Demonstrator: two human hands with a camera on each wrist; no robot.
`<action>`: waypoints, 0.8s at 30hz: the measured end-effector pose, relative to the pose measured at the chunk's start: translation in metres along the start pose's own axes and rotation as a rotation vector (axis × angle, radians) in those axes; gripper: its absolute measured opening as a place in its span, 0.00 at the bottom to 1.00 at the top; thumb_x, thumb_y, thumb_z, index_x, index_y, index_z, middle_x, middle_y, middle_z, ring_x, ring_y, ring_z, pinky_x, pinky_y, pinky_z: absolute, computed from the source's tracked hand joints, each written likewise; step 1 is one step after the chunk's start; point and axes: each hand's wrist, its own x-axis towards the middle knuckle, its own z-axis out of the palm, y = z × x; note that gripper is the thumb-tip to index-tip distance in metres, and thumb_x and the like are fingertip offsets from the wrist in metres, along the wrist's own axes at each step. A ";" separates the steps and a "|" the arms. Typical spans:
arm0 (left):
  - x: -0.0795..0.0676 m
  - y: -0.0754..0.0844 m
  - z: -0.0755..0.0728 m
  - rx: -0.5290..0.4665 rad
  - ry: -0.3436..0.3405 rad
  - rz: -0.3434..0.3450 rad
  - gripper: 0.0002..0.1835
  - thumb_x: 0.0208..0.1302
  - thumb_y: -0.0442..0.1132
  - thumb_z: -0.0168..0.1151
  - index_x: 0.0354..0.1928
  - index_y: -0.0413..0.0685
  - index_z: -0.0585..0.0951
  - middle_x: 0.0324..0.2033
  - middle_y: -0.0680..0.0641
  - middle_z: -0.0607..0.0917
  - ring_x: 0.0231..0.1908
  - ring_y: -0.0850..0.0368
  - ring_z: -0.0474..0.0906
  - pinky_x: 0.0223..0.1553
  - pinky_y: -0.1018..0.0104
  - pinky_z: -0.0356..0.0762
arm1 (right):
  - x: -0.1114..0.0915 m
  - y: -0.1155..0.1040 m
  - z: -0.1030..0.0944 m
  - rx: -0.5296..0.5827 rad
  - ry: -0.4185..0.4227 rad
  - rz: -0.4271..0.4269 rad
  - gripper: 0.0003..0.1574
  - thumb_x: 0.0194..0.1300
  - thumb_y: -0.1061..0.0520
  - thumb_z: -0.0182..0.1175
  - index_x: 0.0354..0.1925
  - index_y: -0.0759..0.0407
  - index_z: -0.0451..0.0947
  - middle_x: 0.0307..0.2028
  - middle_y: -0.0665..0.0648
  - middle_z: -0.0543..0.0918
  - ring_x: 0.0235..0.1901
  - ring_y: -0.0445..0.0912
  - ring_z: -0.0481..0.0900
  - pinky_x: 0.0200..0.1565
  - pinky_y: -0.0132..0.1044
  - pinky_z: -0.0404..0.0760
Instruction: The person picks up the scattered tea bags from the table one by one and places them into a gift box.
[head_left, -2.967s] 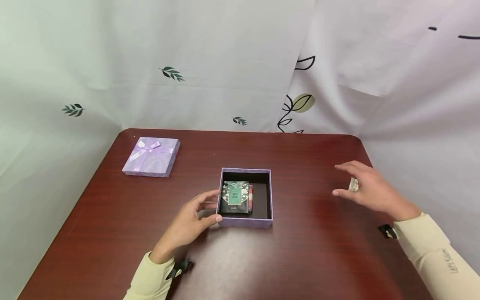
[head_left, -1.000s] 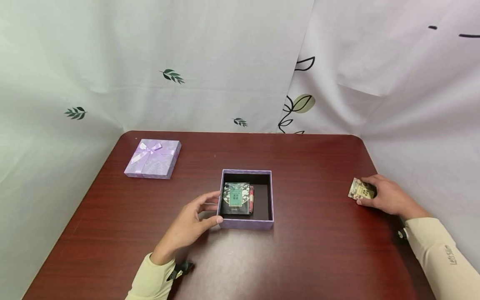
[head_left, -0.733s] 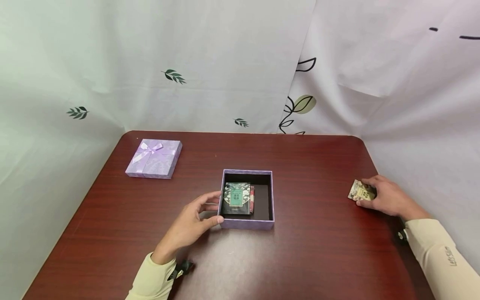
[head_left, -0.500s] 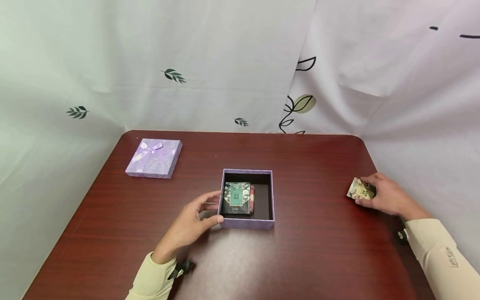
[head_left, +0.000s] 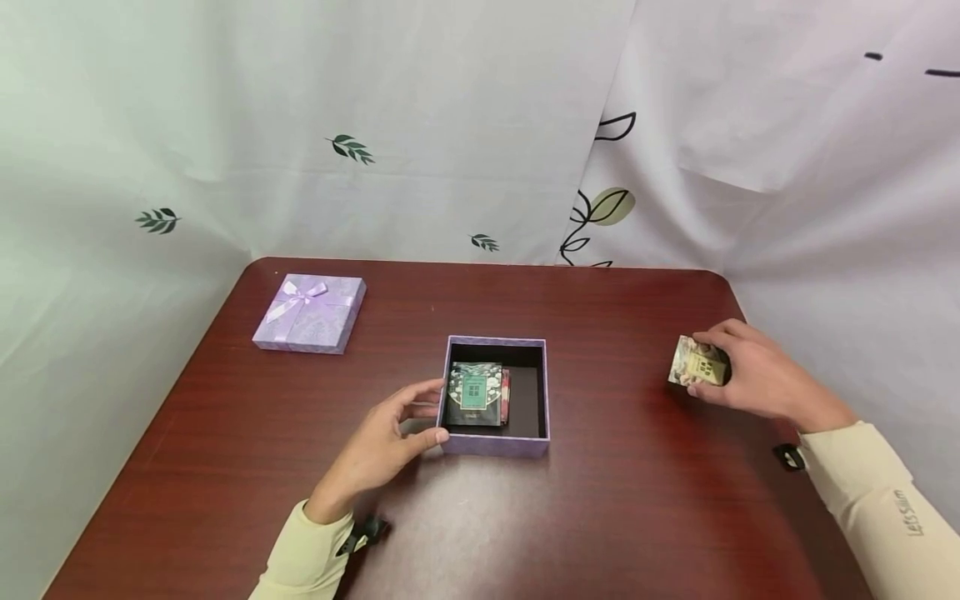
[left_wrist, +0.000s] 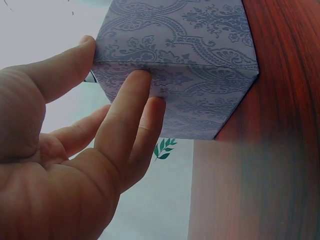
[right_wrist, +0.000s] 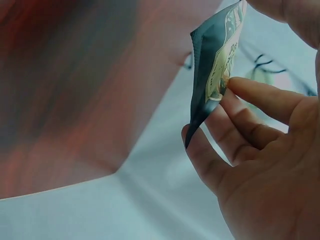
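Pinching the open lilac box (head_left: pixel 497 444) with my left hand (head_left: pixel 378 451): thumb on the near-left corner, fingers against the left wall. The left wrist view shows my thumb (left_wrist: pixel 60 65) on one patterned face and two fingertips (left_wrist: pixel 135 85) pressed on the neighbouring face, so that hand grips the box wall. Box sits on the dark red table (head_left: pixel 600 517) near its middle, base flat on the wood.

Far left, toward the back corner, the lilac lid with a ribbon bow (head_left: pixel 310 312) lies flat, well apart from the box and both hands.

Inside the box, on the left side, a stack of sachets: top one a dark packet with a teal label (head_left: pixel 473 392), a red edge of another peeking out on its right. Right part of the box floor shows dark lining.

Right side: my right hand (head_left: pixel 750 377) holds a small cream-and-dark sachet (head_left: pixel 693 365), lifted off the table near the right edge, well apart from the box. In the right wrist view the sachet (right_wrist: pixel 216 75) stands on edge, pinched between thumb above and fingertips (right_wrist: pixel 250 90) on its printed face, so that hand is closed on the sachet. Cream sleeves (head_left: pixel 885 508) on both arms. White leaf-print curtain (head_left: pixel 420 133) behind the table.
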 end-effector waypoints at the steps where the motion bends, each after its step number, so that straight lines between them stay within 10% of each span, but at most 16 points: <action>1: 0.000 0.000 0.000 0.001 -0.001 -0.001 0.38 0.64 0.37 0.77 0.74 0.46 0.73 0.61 0.37 0.83 0.60 0.41 0.84 0.56 0.56 0.85 | 0.001 -0.005 -0.002 -0.003 -0.006 -0.004 0.50 0.48 0.47 0.84 0.64 0.69 0.79 0.53 0.60 0.80 0.52 0.57 0.79 0.52 0.55 0.77; 24: 0.001 0.000 0.001 0.008 -0.003 -0.011 0.37 0.65 0.37 0.77 0.75 0.46 0.73 0.61 0.37 0.83 0.60 0.41 0.84 0.57 0.54 0.85 | 0.032 -0.092 -0.020 0.020 -0.023 -0.174 0.44 0.55 0.46 0.79 0.64 0.63 0.80 0.56 0.56 0.80 0.55 0.50 0.78 0.55 0.50 0.81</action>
